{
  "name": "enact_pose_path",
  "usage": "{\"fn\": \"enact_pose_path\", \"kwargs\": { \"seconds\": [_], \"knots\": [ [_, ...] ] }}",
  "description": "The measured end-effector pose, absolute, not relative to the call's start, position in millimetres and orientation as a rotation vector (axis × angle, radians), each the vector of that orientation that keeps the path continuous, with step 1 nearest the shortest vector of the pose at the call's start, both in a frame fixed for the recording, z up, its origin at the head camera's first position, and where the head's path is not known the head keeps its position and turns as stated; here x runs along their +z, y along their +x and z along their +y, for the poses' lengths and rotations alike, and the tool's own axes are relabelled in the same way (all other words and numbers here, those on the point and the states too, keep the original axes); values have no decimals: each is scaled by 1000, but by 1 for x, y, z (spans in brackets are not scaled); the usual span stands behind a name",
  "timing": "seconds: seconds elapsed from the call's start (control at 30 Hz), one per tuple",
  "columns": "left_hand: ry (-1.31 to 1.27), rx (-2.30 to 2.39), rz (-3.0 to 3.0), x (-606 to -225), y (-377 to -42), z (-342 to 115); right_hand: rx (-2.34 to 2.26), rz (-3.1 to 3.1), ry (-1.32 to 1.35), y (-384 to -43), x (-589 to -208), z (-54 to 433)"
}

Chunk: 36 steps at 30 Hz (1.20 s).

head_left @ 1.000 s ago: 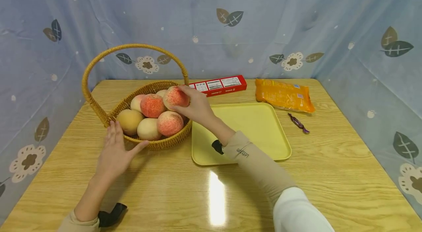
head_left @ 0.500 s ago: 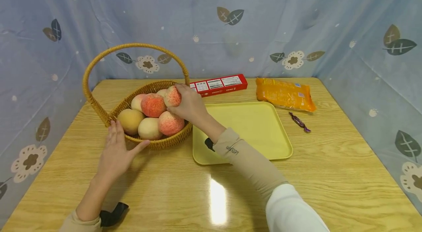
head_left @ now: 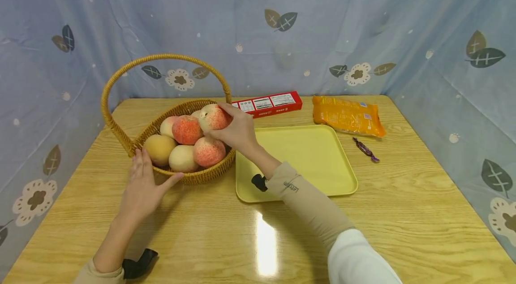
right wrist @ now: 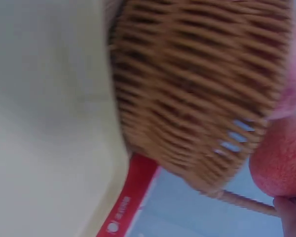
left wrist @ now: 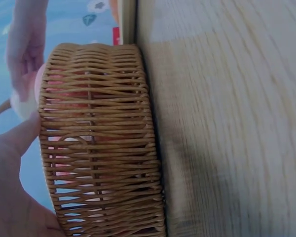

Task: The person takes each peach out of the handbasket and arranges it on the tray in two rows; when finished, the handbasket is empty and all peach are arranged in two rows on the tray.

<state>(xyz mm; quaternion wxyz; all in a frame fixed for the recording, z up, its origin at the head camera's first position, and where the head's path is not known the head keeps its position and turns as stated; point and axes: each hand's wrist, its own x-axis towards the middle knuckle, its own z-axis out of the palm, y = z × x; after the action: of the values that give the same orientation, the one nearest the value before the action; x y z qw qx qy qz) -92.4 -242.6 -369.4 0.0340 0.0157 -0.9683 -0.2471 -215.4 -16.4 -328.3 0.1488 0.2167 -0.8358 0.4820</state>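
In the head view a wicker basket [head_left: 205,175] with a tall arched handle holds several peaches, some blushed red, others pale or yellow. My right hand [head_left: 238,129] grips a red-and-white peach [head_left: 212,117] at the basket's right side, thumb low and fingers over its far side. That peach sits above a pinkish one [head_left: 209,151] at the front. My left hand [head_left: 141,185] rests on the basket's front-left rim with straight fingers, its thumb spread along the front. The left wrist view shows that thumb [left wrist: 22,136] at the woven wall.
A yellow tray [head_left: 302,154] lies right of the basket, under my right forearm. Behind it is a long red box [head_left: 268,104]. An orange packet [head_left: 348,116] and a purple wrapped candy [head_left: 366,149] lie to the right. A blue patterned curtain [head_left: 258,42] closes off the back.
The peach in my right hand has turned, and more of its pale side with a small dark mark now shows. My right hand has shifted slightly; the left hand stays at the rim.
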Motion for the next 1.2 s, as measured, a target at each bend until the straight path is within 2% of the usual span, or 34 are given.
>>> {"fn": "enact_pose_path", "kwargs": {
  "seconds": [0.23,0.43,0.73,0.93,1.2],
  "knots": [
    [33,-766,-2976,-370,-94,-243,1687,-2192,665,-204,-310,-11],
    [27,-798,-2959,-372,-95,-243,1710,-2102,756,-196,-302,2],
    [13,-854,-2943,-374,-95,-243,1762,-1948,665,-196,-305,31],
    [4,-831,-2930,-373,-95,-243,1789,-1891,530,-201,-310,51],
    [151,-818,-2932,-371,-87,-236,1891,-1997,259,-215,-319,68]
  ]
}}
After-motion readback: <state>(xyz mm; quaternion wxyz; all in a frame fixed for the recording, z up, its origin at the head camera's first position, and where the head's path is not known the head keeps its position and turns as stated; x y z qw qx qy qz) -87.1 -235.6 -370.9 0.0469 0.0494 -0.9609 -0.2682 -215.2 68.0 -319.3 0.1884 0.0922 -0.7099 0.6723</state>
